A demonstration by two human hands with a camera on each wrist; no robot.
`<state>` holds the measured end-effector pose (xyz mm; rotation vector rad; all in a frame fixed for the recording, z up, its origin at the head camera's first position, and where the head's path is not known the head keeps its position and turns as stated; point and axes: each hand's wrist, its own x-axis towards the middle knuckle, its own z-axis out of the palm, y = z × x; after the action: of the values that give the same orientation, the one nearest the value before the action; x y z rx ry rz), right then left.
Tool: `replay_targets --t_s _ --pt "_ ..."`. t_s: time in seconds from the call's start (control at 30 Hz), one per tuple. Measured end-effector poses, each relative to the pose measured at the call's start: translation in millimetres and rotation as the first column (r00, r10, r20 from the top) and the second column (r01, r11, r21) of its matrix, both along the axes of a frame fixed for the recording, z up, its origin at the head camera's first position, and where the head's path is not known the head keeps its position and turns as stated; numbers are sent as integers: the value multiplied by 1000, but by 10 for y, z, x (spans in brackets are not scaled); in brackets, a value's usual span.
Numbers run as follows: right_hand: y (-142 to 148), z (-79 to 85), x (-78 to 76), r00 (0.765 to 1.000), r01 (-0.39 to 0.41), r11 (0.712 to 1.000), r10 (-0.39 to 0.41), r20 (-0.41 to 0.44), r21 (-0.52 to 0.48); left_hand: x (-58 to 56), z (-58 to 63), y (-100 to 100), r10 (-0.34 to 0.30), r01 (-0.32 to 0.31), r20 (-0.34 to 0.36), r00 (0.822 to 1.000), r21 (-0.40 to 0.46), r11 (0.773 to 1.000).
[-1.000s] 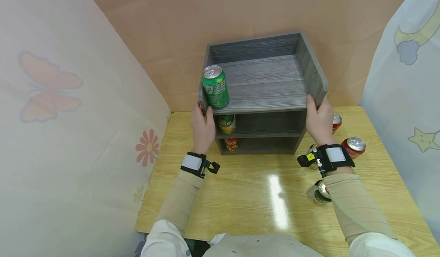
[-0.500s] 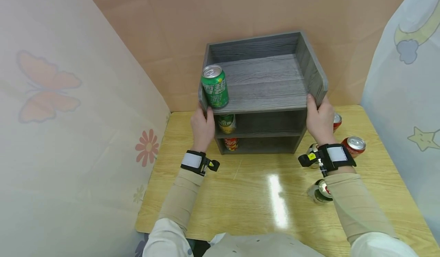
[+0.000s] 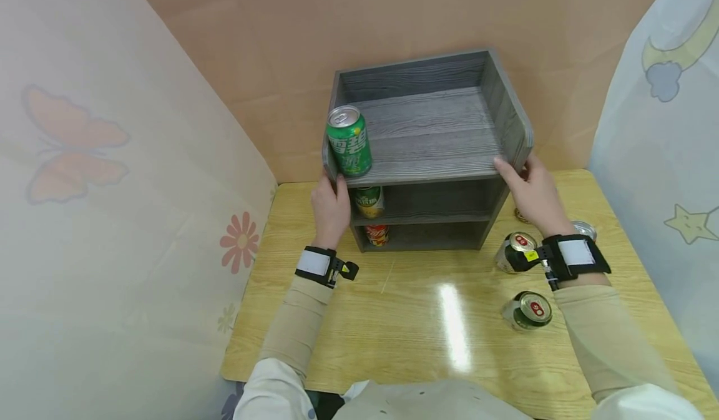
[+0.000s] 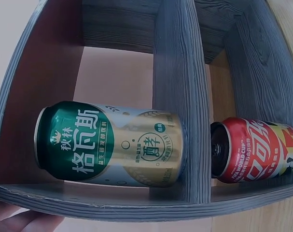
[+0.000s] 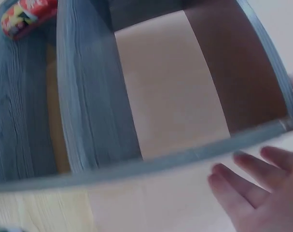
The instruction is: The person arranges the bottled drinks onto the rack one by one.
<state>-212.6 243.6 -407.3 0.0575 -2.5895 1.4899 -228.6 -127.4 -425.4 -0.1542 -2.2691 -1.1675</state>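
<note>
A grey wood-grain shelf unit (image 3: 429, 126) stands on the table, turned slightly. At its left side my left hand (image 3: 330, 211) grips the panel edge, thumb in front. My right hand (image 3: 536, 195) is at the right side, thumb by the upper board's front corner; in the right wrist view its fingers (image 5: 267, 169) look straight and apart from the panel. A green soda can (image 3: 351, 145) stands upright at the left end of the top tier. Below it are a green-and-gold drink can (image 4: 112, 145) in the middle tier and a red cola can (image 4: 255, 151) in the bottom tier.
On the wooden table (image 3: 415, 320), right of the shelf, stand two dark-and-silver cans, a nearer can (image 3: 530, 311) and a farther can (image 3: 513, 251). Another can (image 3: 585, 228) is mostly behind the right wrist. Patterned fabric walls (image 3: 168, 233) flank the table.
My right hand has loosened from the shelf's side and shifted right, its wrist swinging outward over the cans. The left hand keeps its grip. The shelf has barely moved.
</note>
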Motion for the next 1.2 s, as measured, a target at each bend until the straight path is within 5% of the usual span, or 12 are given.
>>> replay_targets --t_s 0.23,0.5,0.83,1.2 --pt "263 52 78 977 -184 981 175 124 63 5 7 1 1 -1 -4 1000 1 1000" --pt "519 -26 150 945 -286 932 235 229 224 1 -5 -10 -1 1 2 1000 7 1000" --pt "751 -437 193 902 -403 848 305 304 345 7 3 -9 -2 3 9 1000 -7 1000" --pt "821 -876 203 867 -464 792 313 388 397 4 2 -5 7 -8 -12 1000 -22 1000"
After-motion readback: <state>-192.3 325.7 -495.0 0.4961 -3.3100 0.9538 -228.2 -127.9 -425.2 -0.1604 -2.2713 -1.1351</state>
